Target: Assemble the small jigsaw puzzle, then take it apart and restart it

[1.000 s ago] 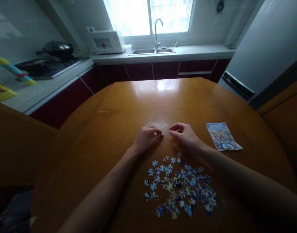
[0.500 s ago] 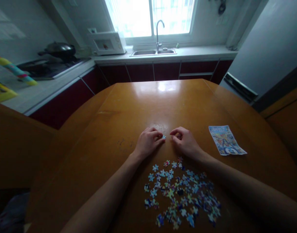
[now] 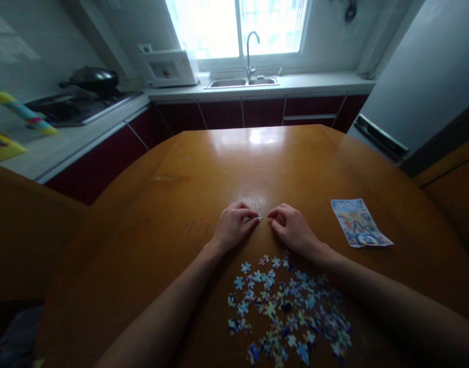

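Note:
My left hand (image 3: 236, 224) rests on the wooden table (image 3: 249, 174) with thumb and fingertips pinched on a small light-blue jigsaw piece (image 3: 260, 217). Just to its right, my right hand (image 3: 293, 227) has thumb and forefinger curled together. Whatever may be between those fingertips is too small to make out. A narrow gap separates the two hands. Nearer to me, between my forearms, lies a scattered pile of loose jigsaw pieces (image 3: 270, 308), mostly blue, with yellow, white and dark ones among them.
To the right lies a creased printed picture sheet (image 3: 360, 223). Beyond the table, a counter holds a sink (image 3: 228, 83), a microwave (image 3: 169, 68) and a stove with a dark pan (image 3: 94, 79). A fridge (image 3: 422, 76) stands at the far right.
My right thumb and forefinger have closed together and come slightly nearer the piece in my left hand. The left hand has barely moved, its pinch now covering more of the piece.

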### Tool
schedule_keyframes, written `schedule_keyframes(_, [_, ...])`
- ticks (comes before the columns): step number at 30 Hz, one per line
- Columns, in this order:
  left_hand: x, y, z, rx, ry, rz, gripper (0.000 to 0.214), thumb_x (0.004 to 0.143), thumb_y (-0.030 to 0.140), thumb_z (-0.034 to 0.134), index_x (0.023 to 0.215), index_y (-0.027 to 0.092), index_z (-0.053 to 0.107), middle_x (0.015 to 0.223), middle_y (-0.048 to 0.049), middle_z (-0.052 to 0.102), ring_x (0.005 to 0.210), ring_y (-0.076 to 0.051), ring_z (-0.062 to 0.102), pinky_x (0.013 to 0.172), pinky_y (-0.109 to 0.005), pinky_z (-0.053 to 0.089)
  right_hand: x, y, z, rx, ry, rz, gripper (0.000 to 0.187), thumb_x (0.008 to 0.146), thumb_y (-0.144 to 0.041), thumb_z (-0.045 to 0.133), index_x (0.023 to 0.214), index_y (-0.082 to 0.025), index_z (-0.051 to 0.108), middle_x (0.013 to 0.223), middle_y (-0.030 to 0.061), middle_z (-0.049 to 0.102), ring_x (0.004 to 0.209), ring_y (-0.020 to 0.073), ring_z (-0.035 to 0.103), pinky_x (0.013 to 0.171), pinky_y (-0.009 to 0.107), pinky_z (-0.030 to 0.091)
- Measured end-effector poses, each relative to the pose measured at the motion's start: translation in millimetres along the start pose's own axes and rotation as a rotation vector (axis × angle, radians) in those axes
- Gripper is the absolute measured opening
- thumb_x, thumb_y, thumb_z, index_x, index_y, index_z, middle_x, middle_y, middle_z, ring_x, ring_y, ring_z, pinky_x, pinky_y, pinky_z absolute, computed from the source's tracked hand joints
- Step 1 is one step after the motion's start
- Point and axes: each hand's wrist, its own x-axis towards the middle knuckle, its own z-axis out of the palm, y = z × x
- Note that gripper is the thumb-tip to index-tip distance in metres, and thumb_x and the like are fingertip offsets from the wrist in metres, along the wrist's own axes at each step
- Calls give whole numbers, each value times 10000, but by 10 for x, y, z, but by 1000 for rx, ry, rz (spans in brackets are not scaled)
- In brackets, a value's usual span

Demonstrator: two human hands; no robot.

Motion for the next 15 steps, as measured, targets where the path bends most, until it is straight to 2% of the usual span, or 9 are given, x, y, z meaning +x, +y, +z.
schedule_keyframes(3, [3, -27, 3, -32, -2, -7, 69, 870, 242, 729, 897, 252, 791, 869, -40, 671, 857, -195, 626, 743, -323, 526, -92, -105, -6, 1, -85, -44, 139, 854, -131, 588, 881, -184, 714, 928, 56, 645, 776, 154, 584, 739, 310, 472])
schedule_keyframes(9, [-11, -50, 31, -33, 24, -27, 75, 876, 245, 722, 909, 255, 789, 892, -36, 675, 869, -193, 628, 780, -334, 531, -386, -397, -11, -101, -411, -310, 97, 865, -159, 626, 819, -206, 698, 921, 42, 630, 809, 157, 565, 702, 283, 434])
schedule_keyframes(15, [-16, -37, 31, -28, 31, -29, 74, 866, 254, 731, 908, 260, 791, 877, -34, 666, 857, -191, 626, 774, -332, 531, -534, -446, 65, -300, -510, -403, 78, 850, -185, 654, 774, -183, 637, 912, 56, 628, 792, 163, 527, 675, 290, 396])
